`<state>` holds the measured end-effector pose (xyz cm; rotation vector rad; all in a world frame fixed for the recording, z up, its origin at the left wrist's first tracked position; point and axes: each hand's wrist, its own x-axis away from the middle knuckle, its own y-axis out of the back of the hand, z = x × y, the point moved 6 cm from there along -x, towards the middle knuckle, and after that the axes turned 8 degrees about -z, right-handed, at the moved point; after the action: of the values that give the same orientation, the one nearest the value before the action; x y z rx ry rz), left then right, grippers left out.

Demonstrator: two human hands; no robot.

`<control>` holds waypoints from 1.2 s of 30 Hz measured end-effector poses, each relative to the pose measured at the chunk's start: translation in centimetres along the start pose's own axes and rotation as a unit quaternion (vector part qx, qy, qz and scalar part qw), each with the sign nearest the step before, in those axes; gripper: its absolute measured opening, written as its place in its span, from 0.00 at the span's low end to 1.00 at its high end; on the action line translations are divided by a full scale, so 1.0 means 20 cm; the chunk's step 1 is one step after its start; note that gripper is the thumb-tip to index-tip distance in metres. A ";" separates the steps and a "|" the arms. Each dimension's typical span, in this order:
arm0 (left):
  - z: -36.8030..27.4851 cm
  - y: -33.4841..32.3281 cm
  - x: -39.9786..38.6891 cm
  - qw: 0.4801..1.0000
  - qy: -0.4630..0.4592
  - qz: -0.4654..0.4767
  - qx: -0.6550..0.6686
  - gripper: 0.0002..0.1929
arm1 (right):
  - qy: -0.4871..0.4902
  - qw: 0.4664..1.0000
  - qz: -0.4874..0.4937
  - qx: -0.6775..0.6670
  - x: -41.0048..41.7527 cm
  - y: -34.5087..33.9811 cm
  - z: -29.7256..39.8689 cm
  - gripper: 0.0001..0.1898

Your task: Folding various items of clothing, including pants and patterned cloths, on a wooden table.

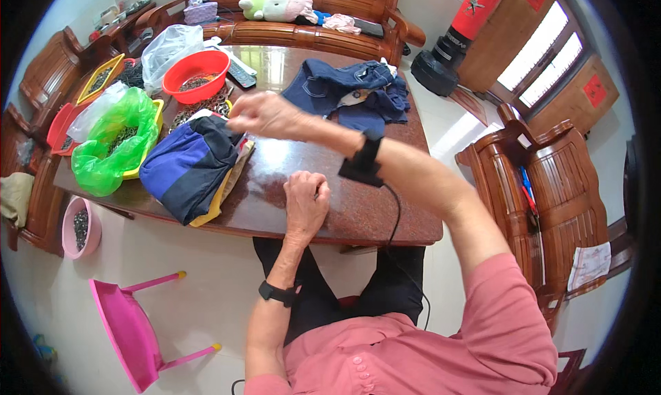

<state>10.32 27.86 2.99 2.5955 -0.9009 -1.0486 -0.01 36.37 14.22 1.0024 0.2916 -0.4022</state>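
My right hand (264, 116) reaches across the table, blurred, above the edge of a folded blue, black and yellow garment stack (191, 162). Its fingers are bent, and whether they hold anything is hidden. My left hand (307, 196) is curled, knuckles up, over the near part of the polished brown table (268, 188); its palm side cannot be seen. Beyond my right hand lies a pile of small metal pieces (199, 105) in front of a red plastic basin (199, 67) with more such pieces inside. Denim clothing (351, 87) lies crumpled at the table's far right.
A green plastic bag (95, 157) lines a yellow basket at the left. Behind it are a clear plastic bag (168, 59) and a remote control (241, 74). On the floor stand a pink bucket (93, 240) and an overturned pink plastic stool (121, 333). A cable (396, 224) trails from my right wrist strap.
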 end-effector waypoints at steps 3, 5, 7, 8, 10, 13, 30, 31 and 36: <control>0.00 0.02 0.00 0.999 -0.019 -0.043 -0.014 0.05 | -0.043 0.993 0.062 0.093 -0.02 -0.20 0.12 0.23; 0.01 0.01 0.01 1.000 -0.015 -0.024 0.008 0.06 | -0.006 0.997 0.025 0.066 -0.05 -0.22 0.19 0.19; 0.00 0.01 0.01 0.999 -0.027 -0.017 -0.014 0.05 | 0.008 0.999 -0.024 0.029 -0.09 -0.16 0.21 0.16; 0.01 0.01 0.01 1.000 -0.015 -0.014 0.000 0.04 | 0.034 0.993 -0.108 0.040 -0.12 -0.07 0.21 0.14; 0.01 0.01 0.01 1.000 -0.003 -0.012 0.020 0.04 | 0.006 0.976 -0.211 -0.055 -0.14 0.16 0.11 0.15; -0.01 0.02 0.00 1.000 -0.004 -0.017 0.019 0.03 | 0.011 0.922 -0.383 0.054 -0.13 0.65 -0.07 0.18; -0.02 0.03 -0.01 1.000 0.015 -0.011 0.024 0.02 | -0.121 0.956 -0.264 0.030 0.14 0.55 -0.49 0.12; -0.02 0.03 -0.01 1.000 0.008 -0.017 0.025 0.03 | -0.103 0.984 -0.135 0.045 0.11 0.38 -0.40 0.13; 0.00 0.01 0.00 1.000 -0.013 -0.003 -0.001 0.07 | 0.104 0.982 0.036 0.154 0.04 -0.21 0.07 0.19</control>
<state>10.13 27.67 3.13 2.5902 -0.8999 -1.0868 -1.07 33.03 11.50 1.3580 0.3864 -0.2805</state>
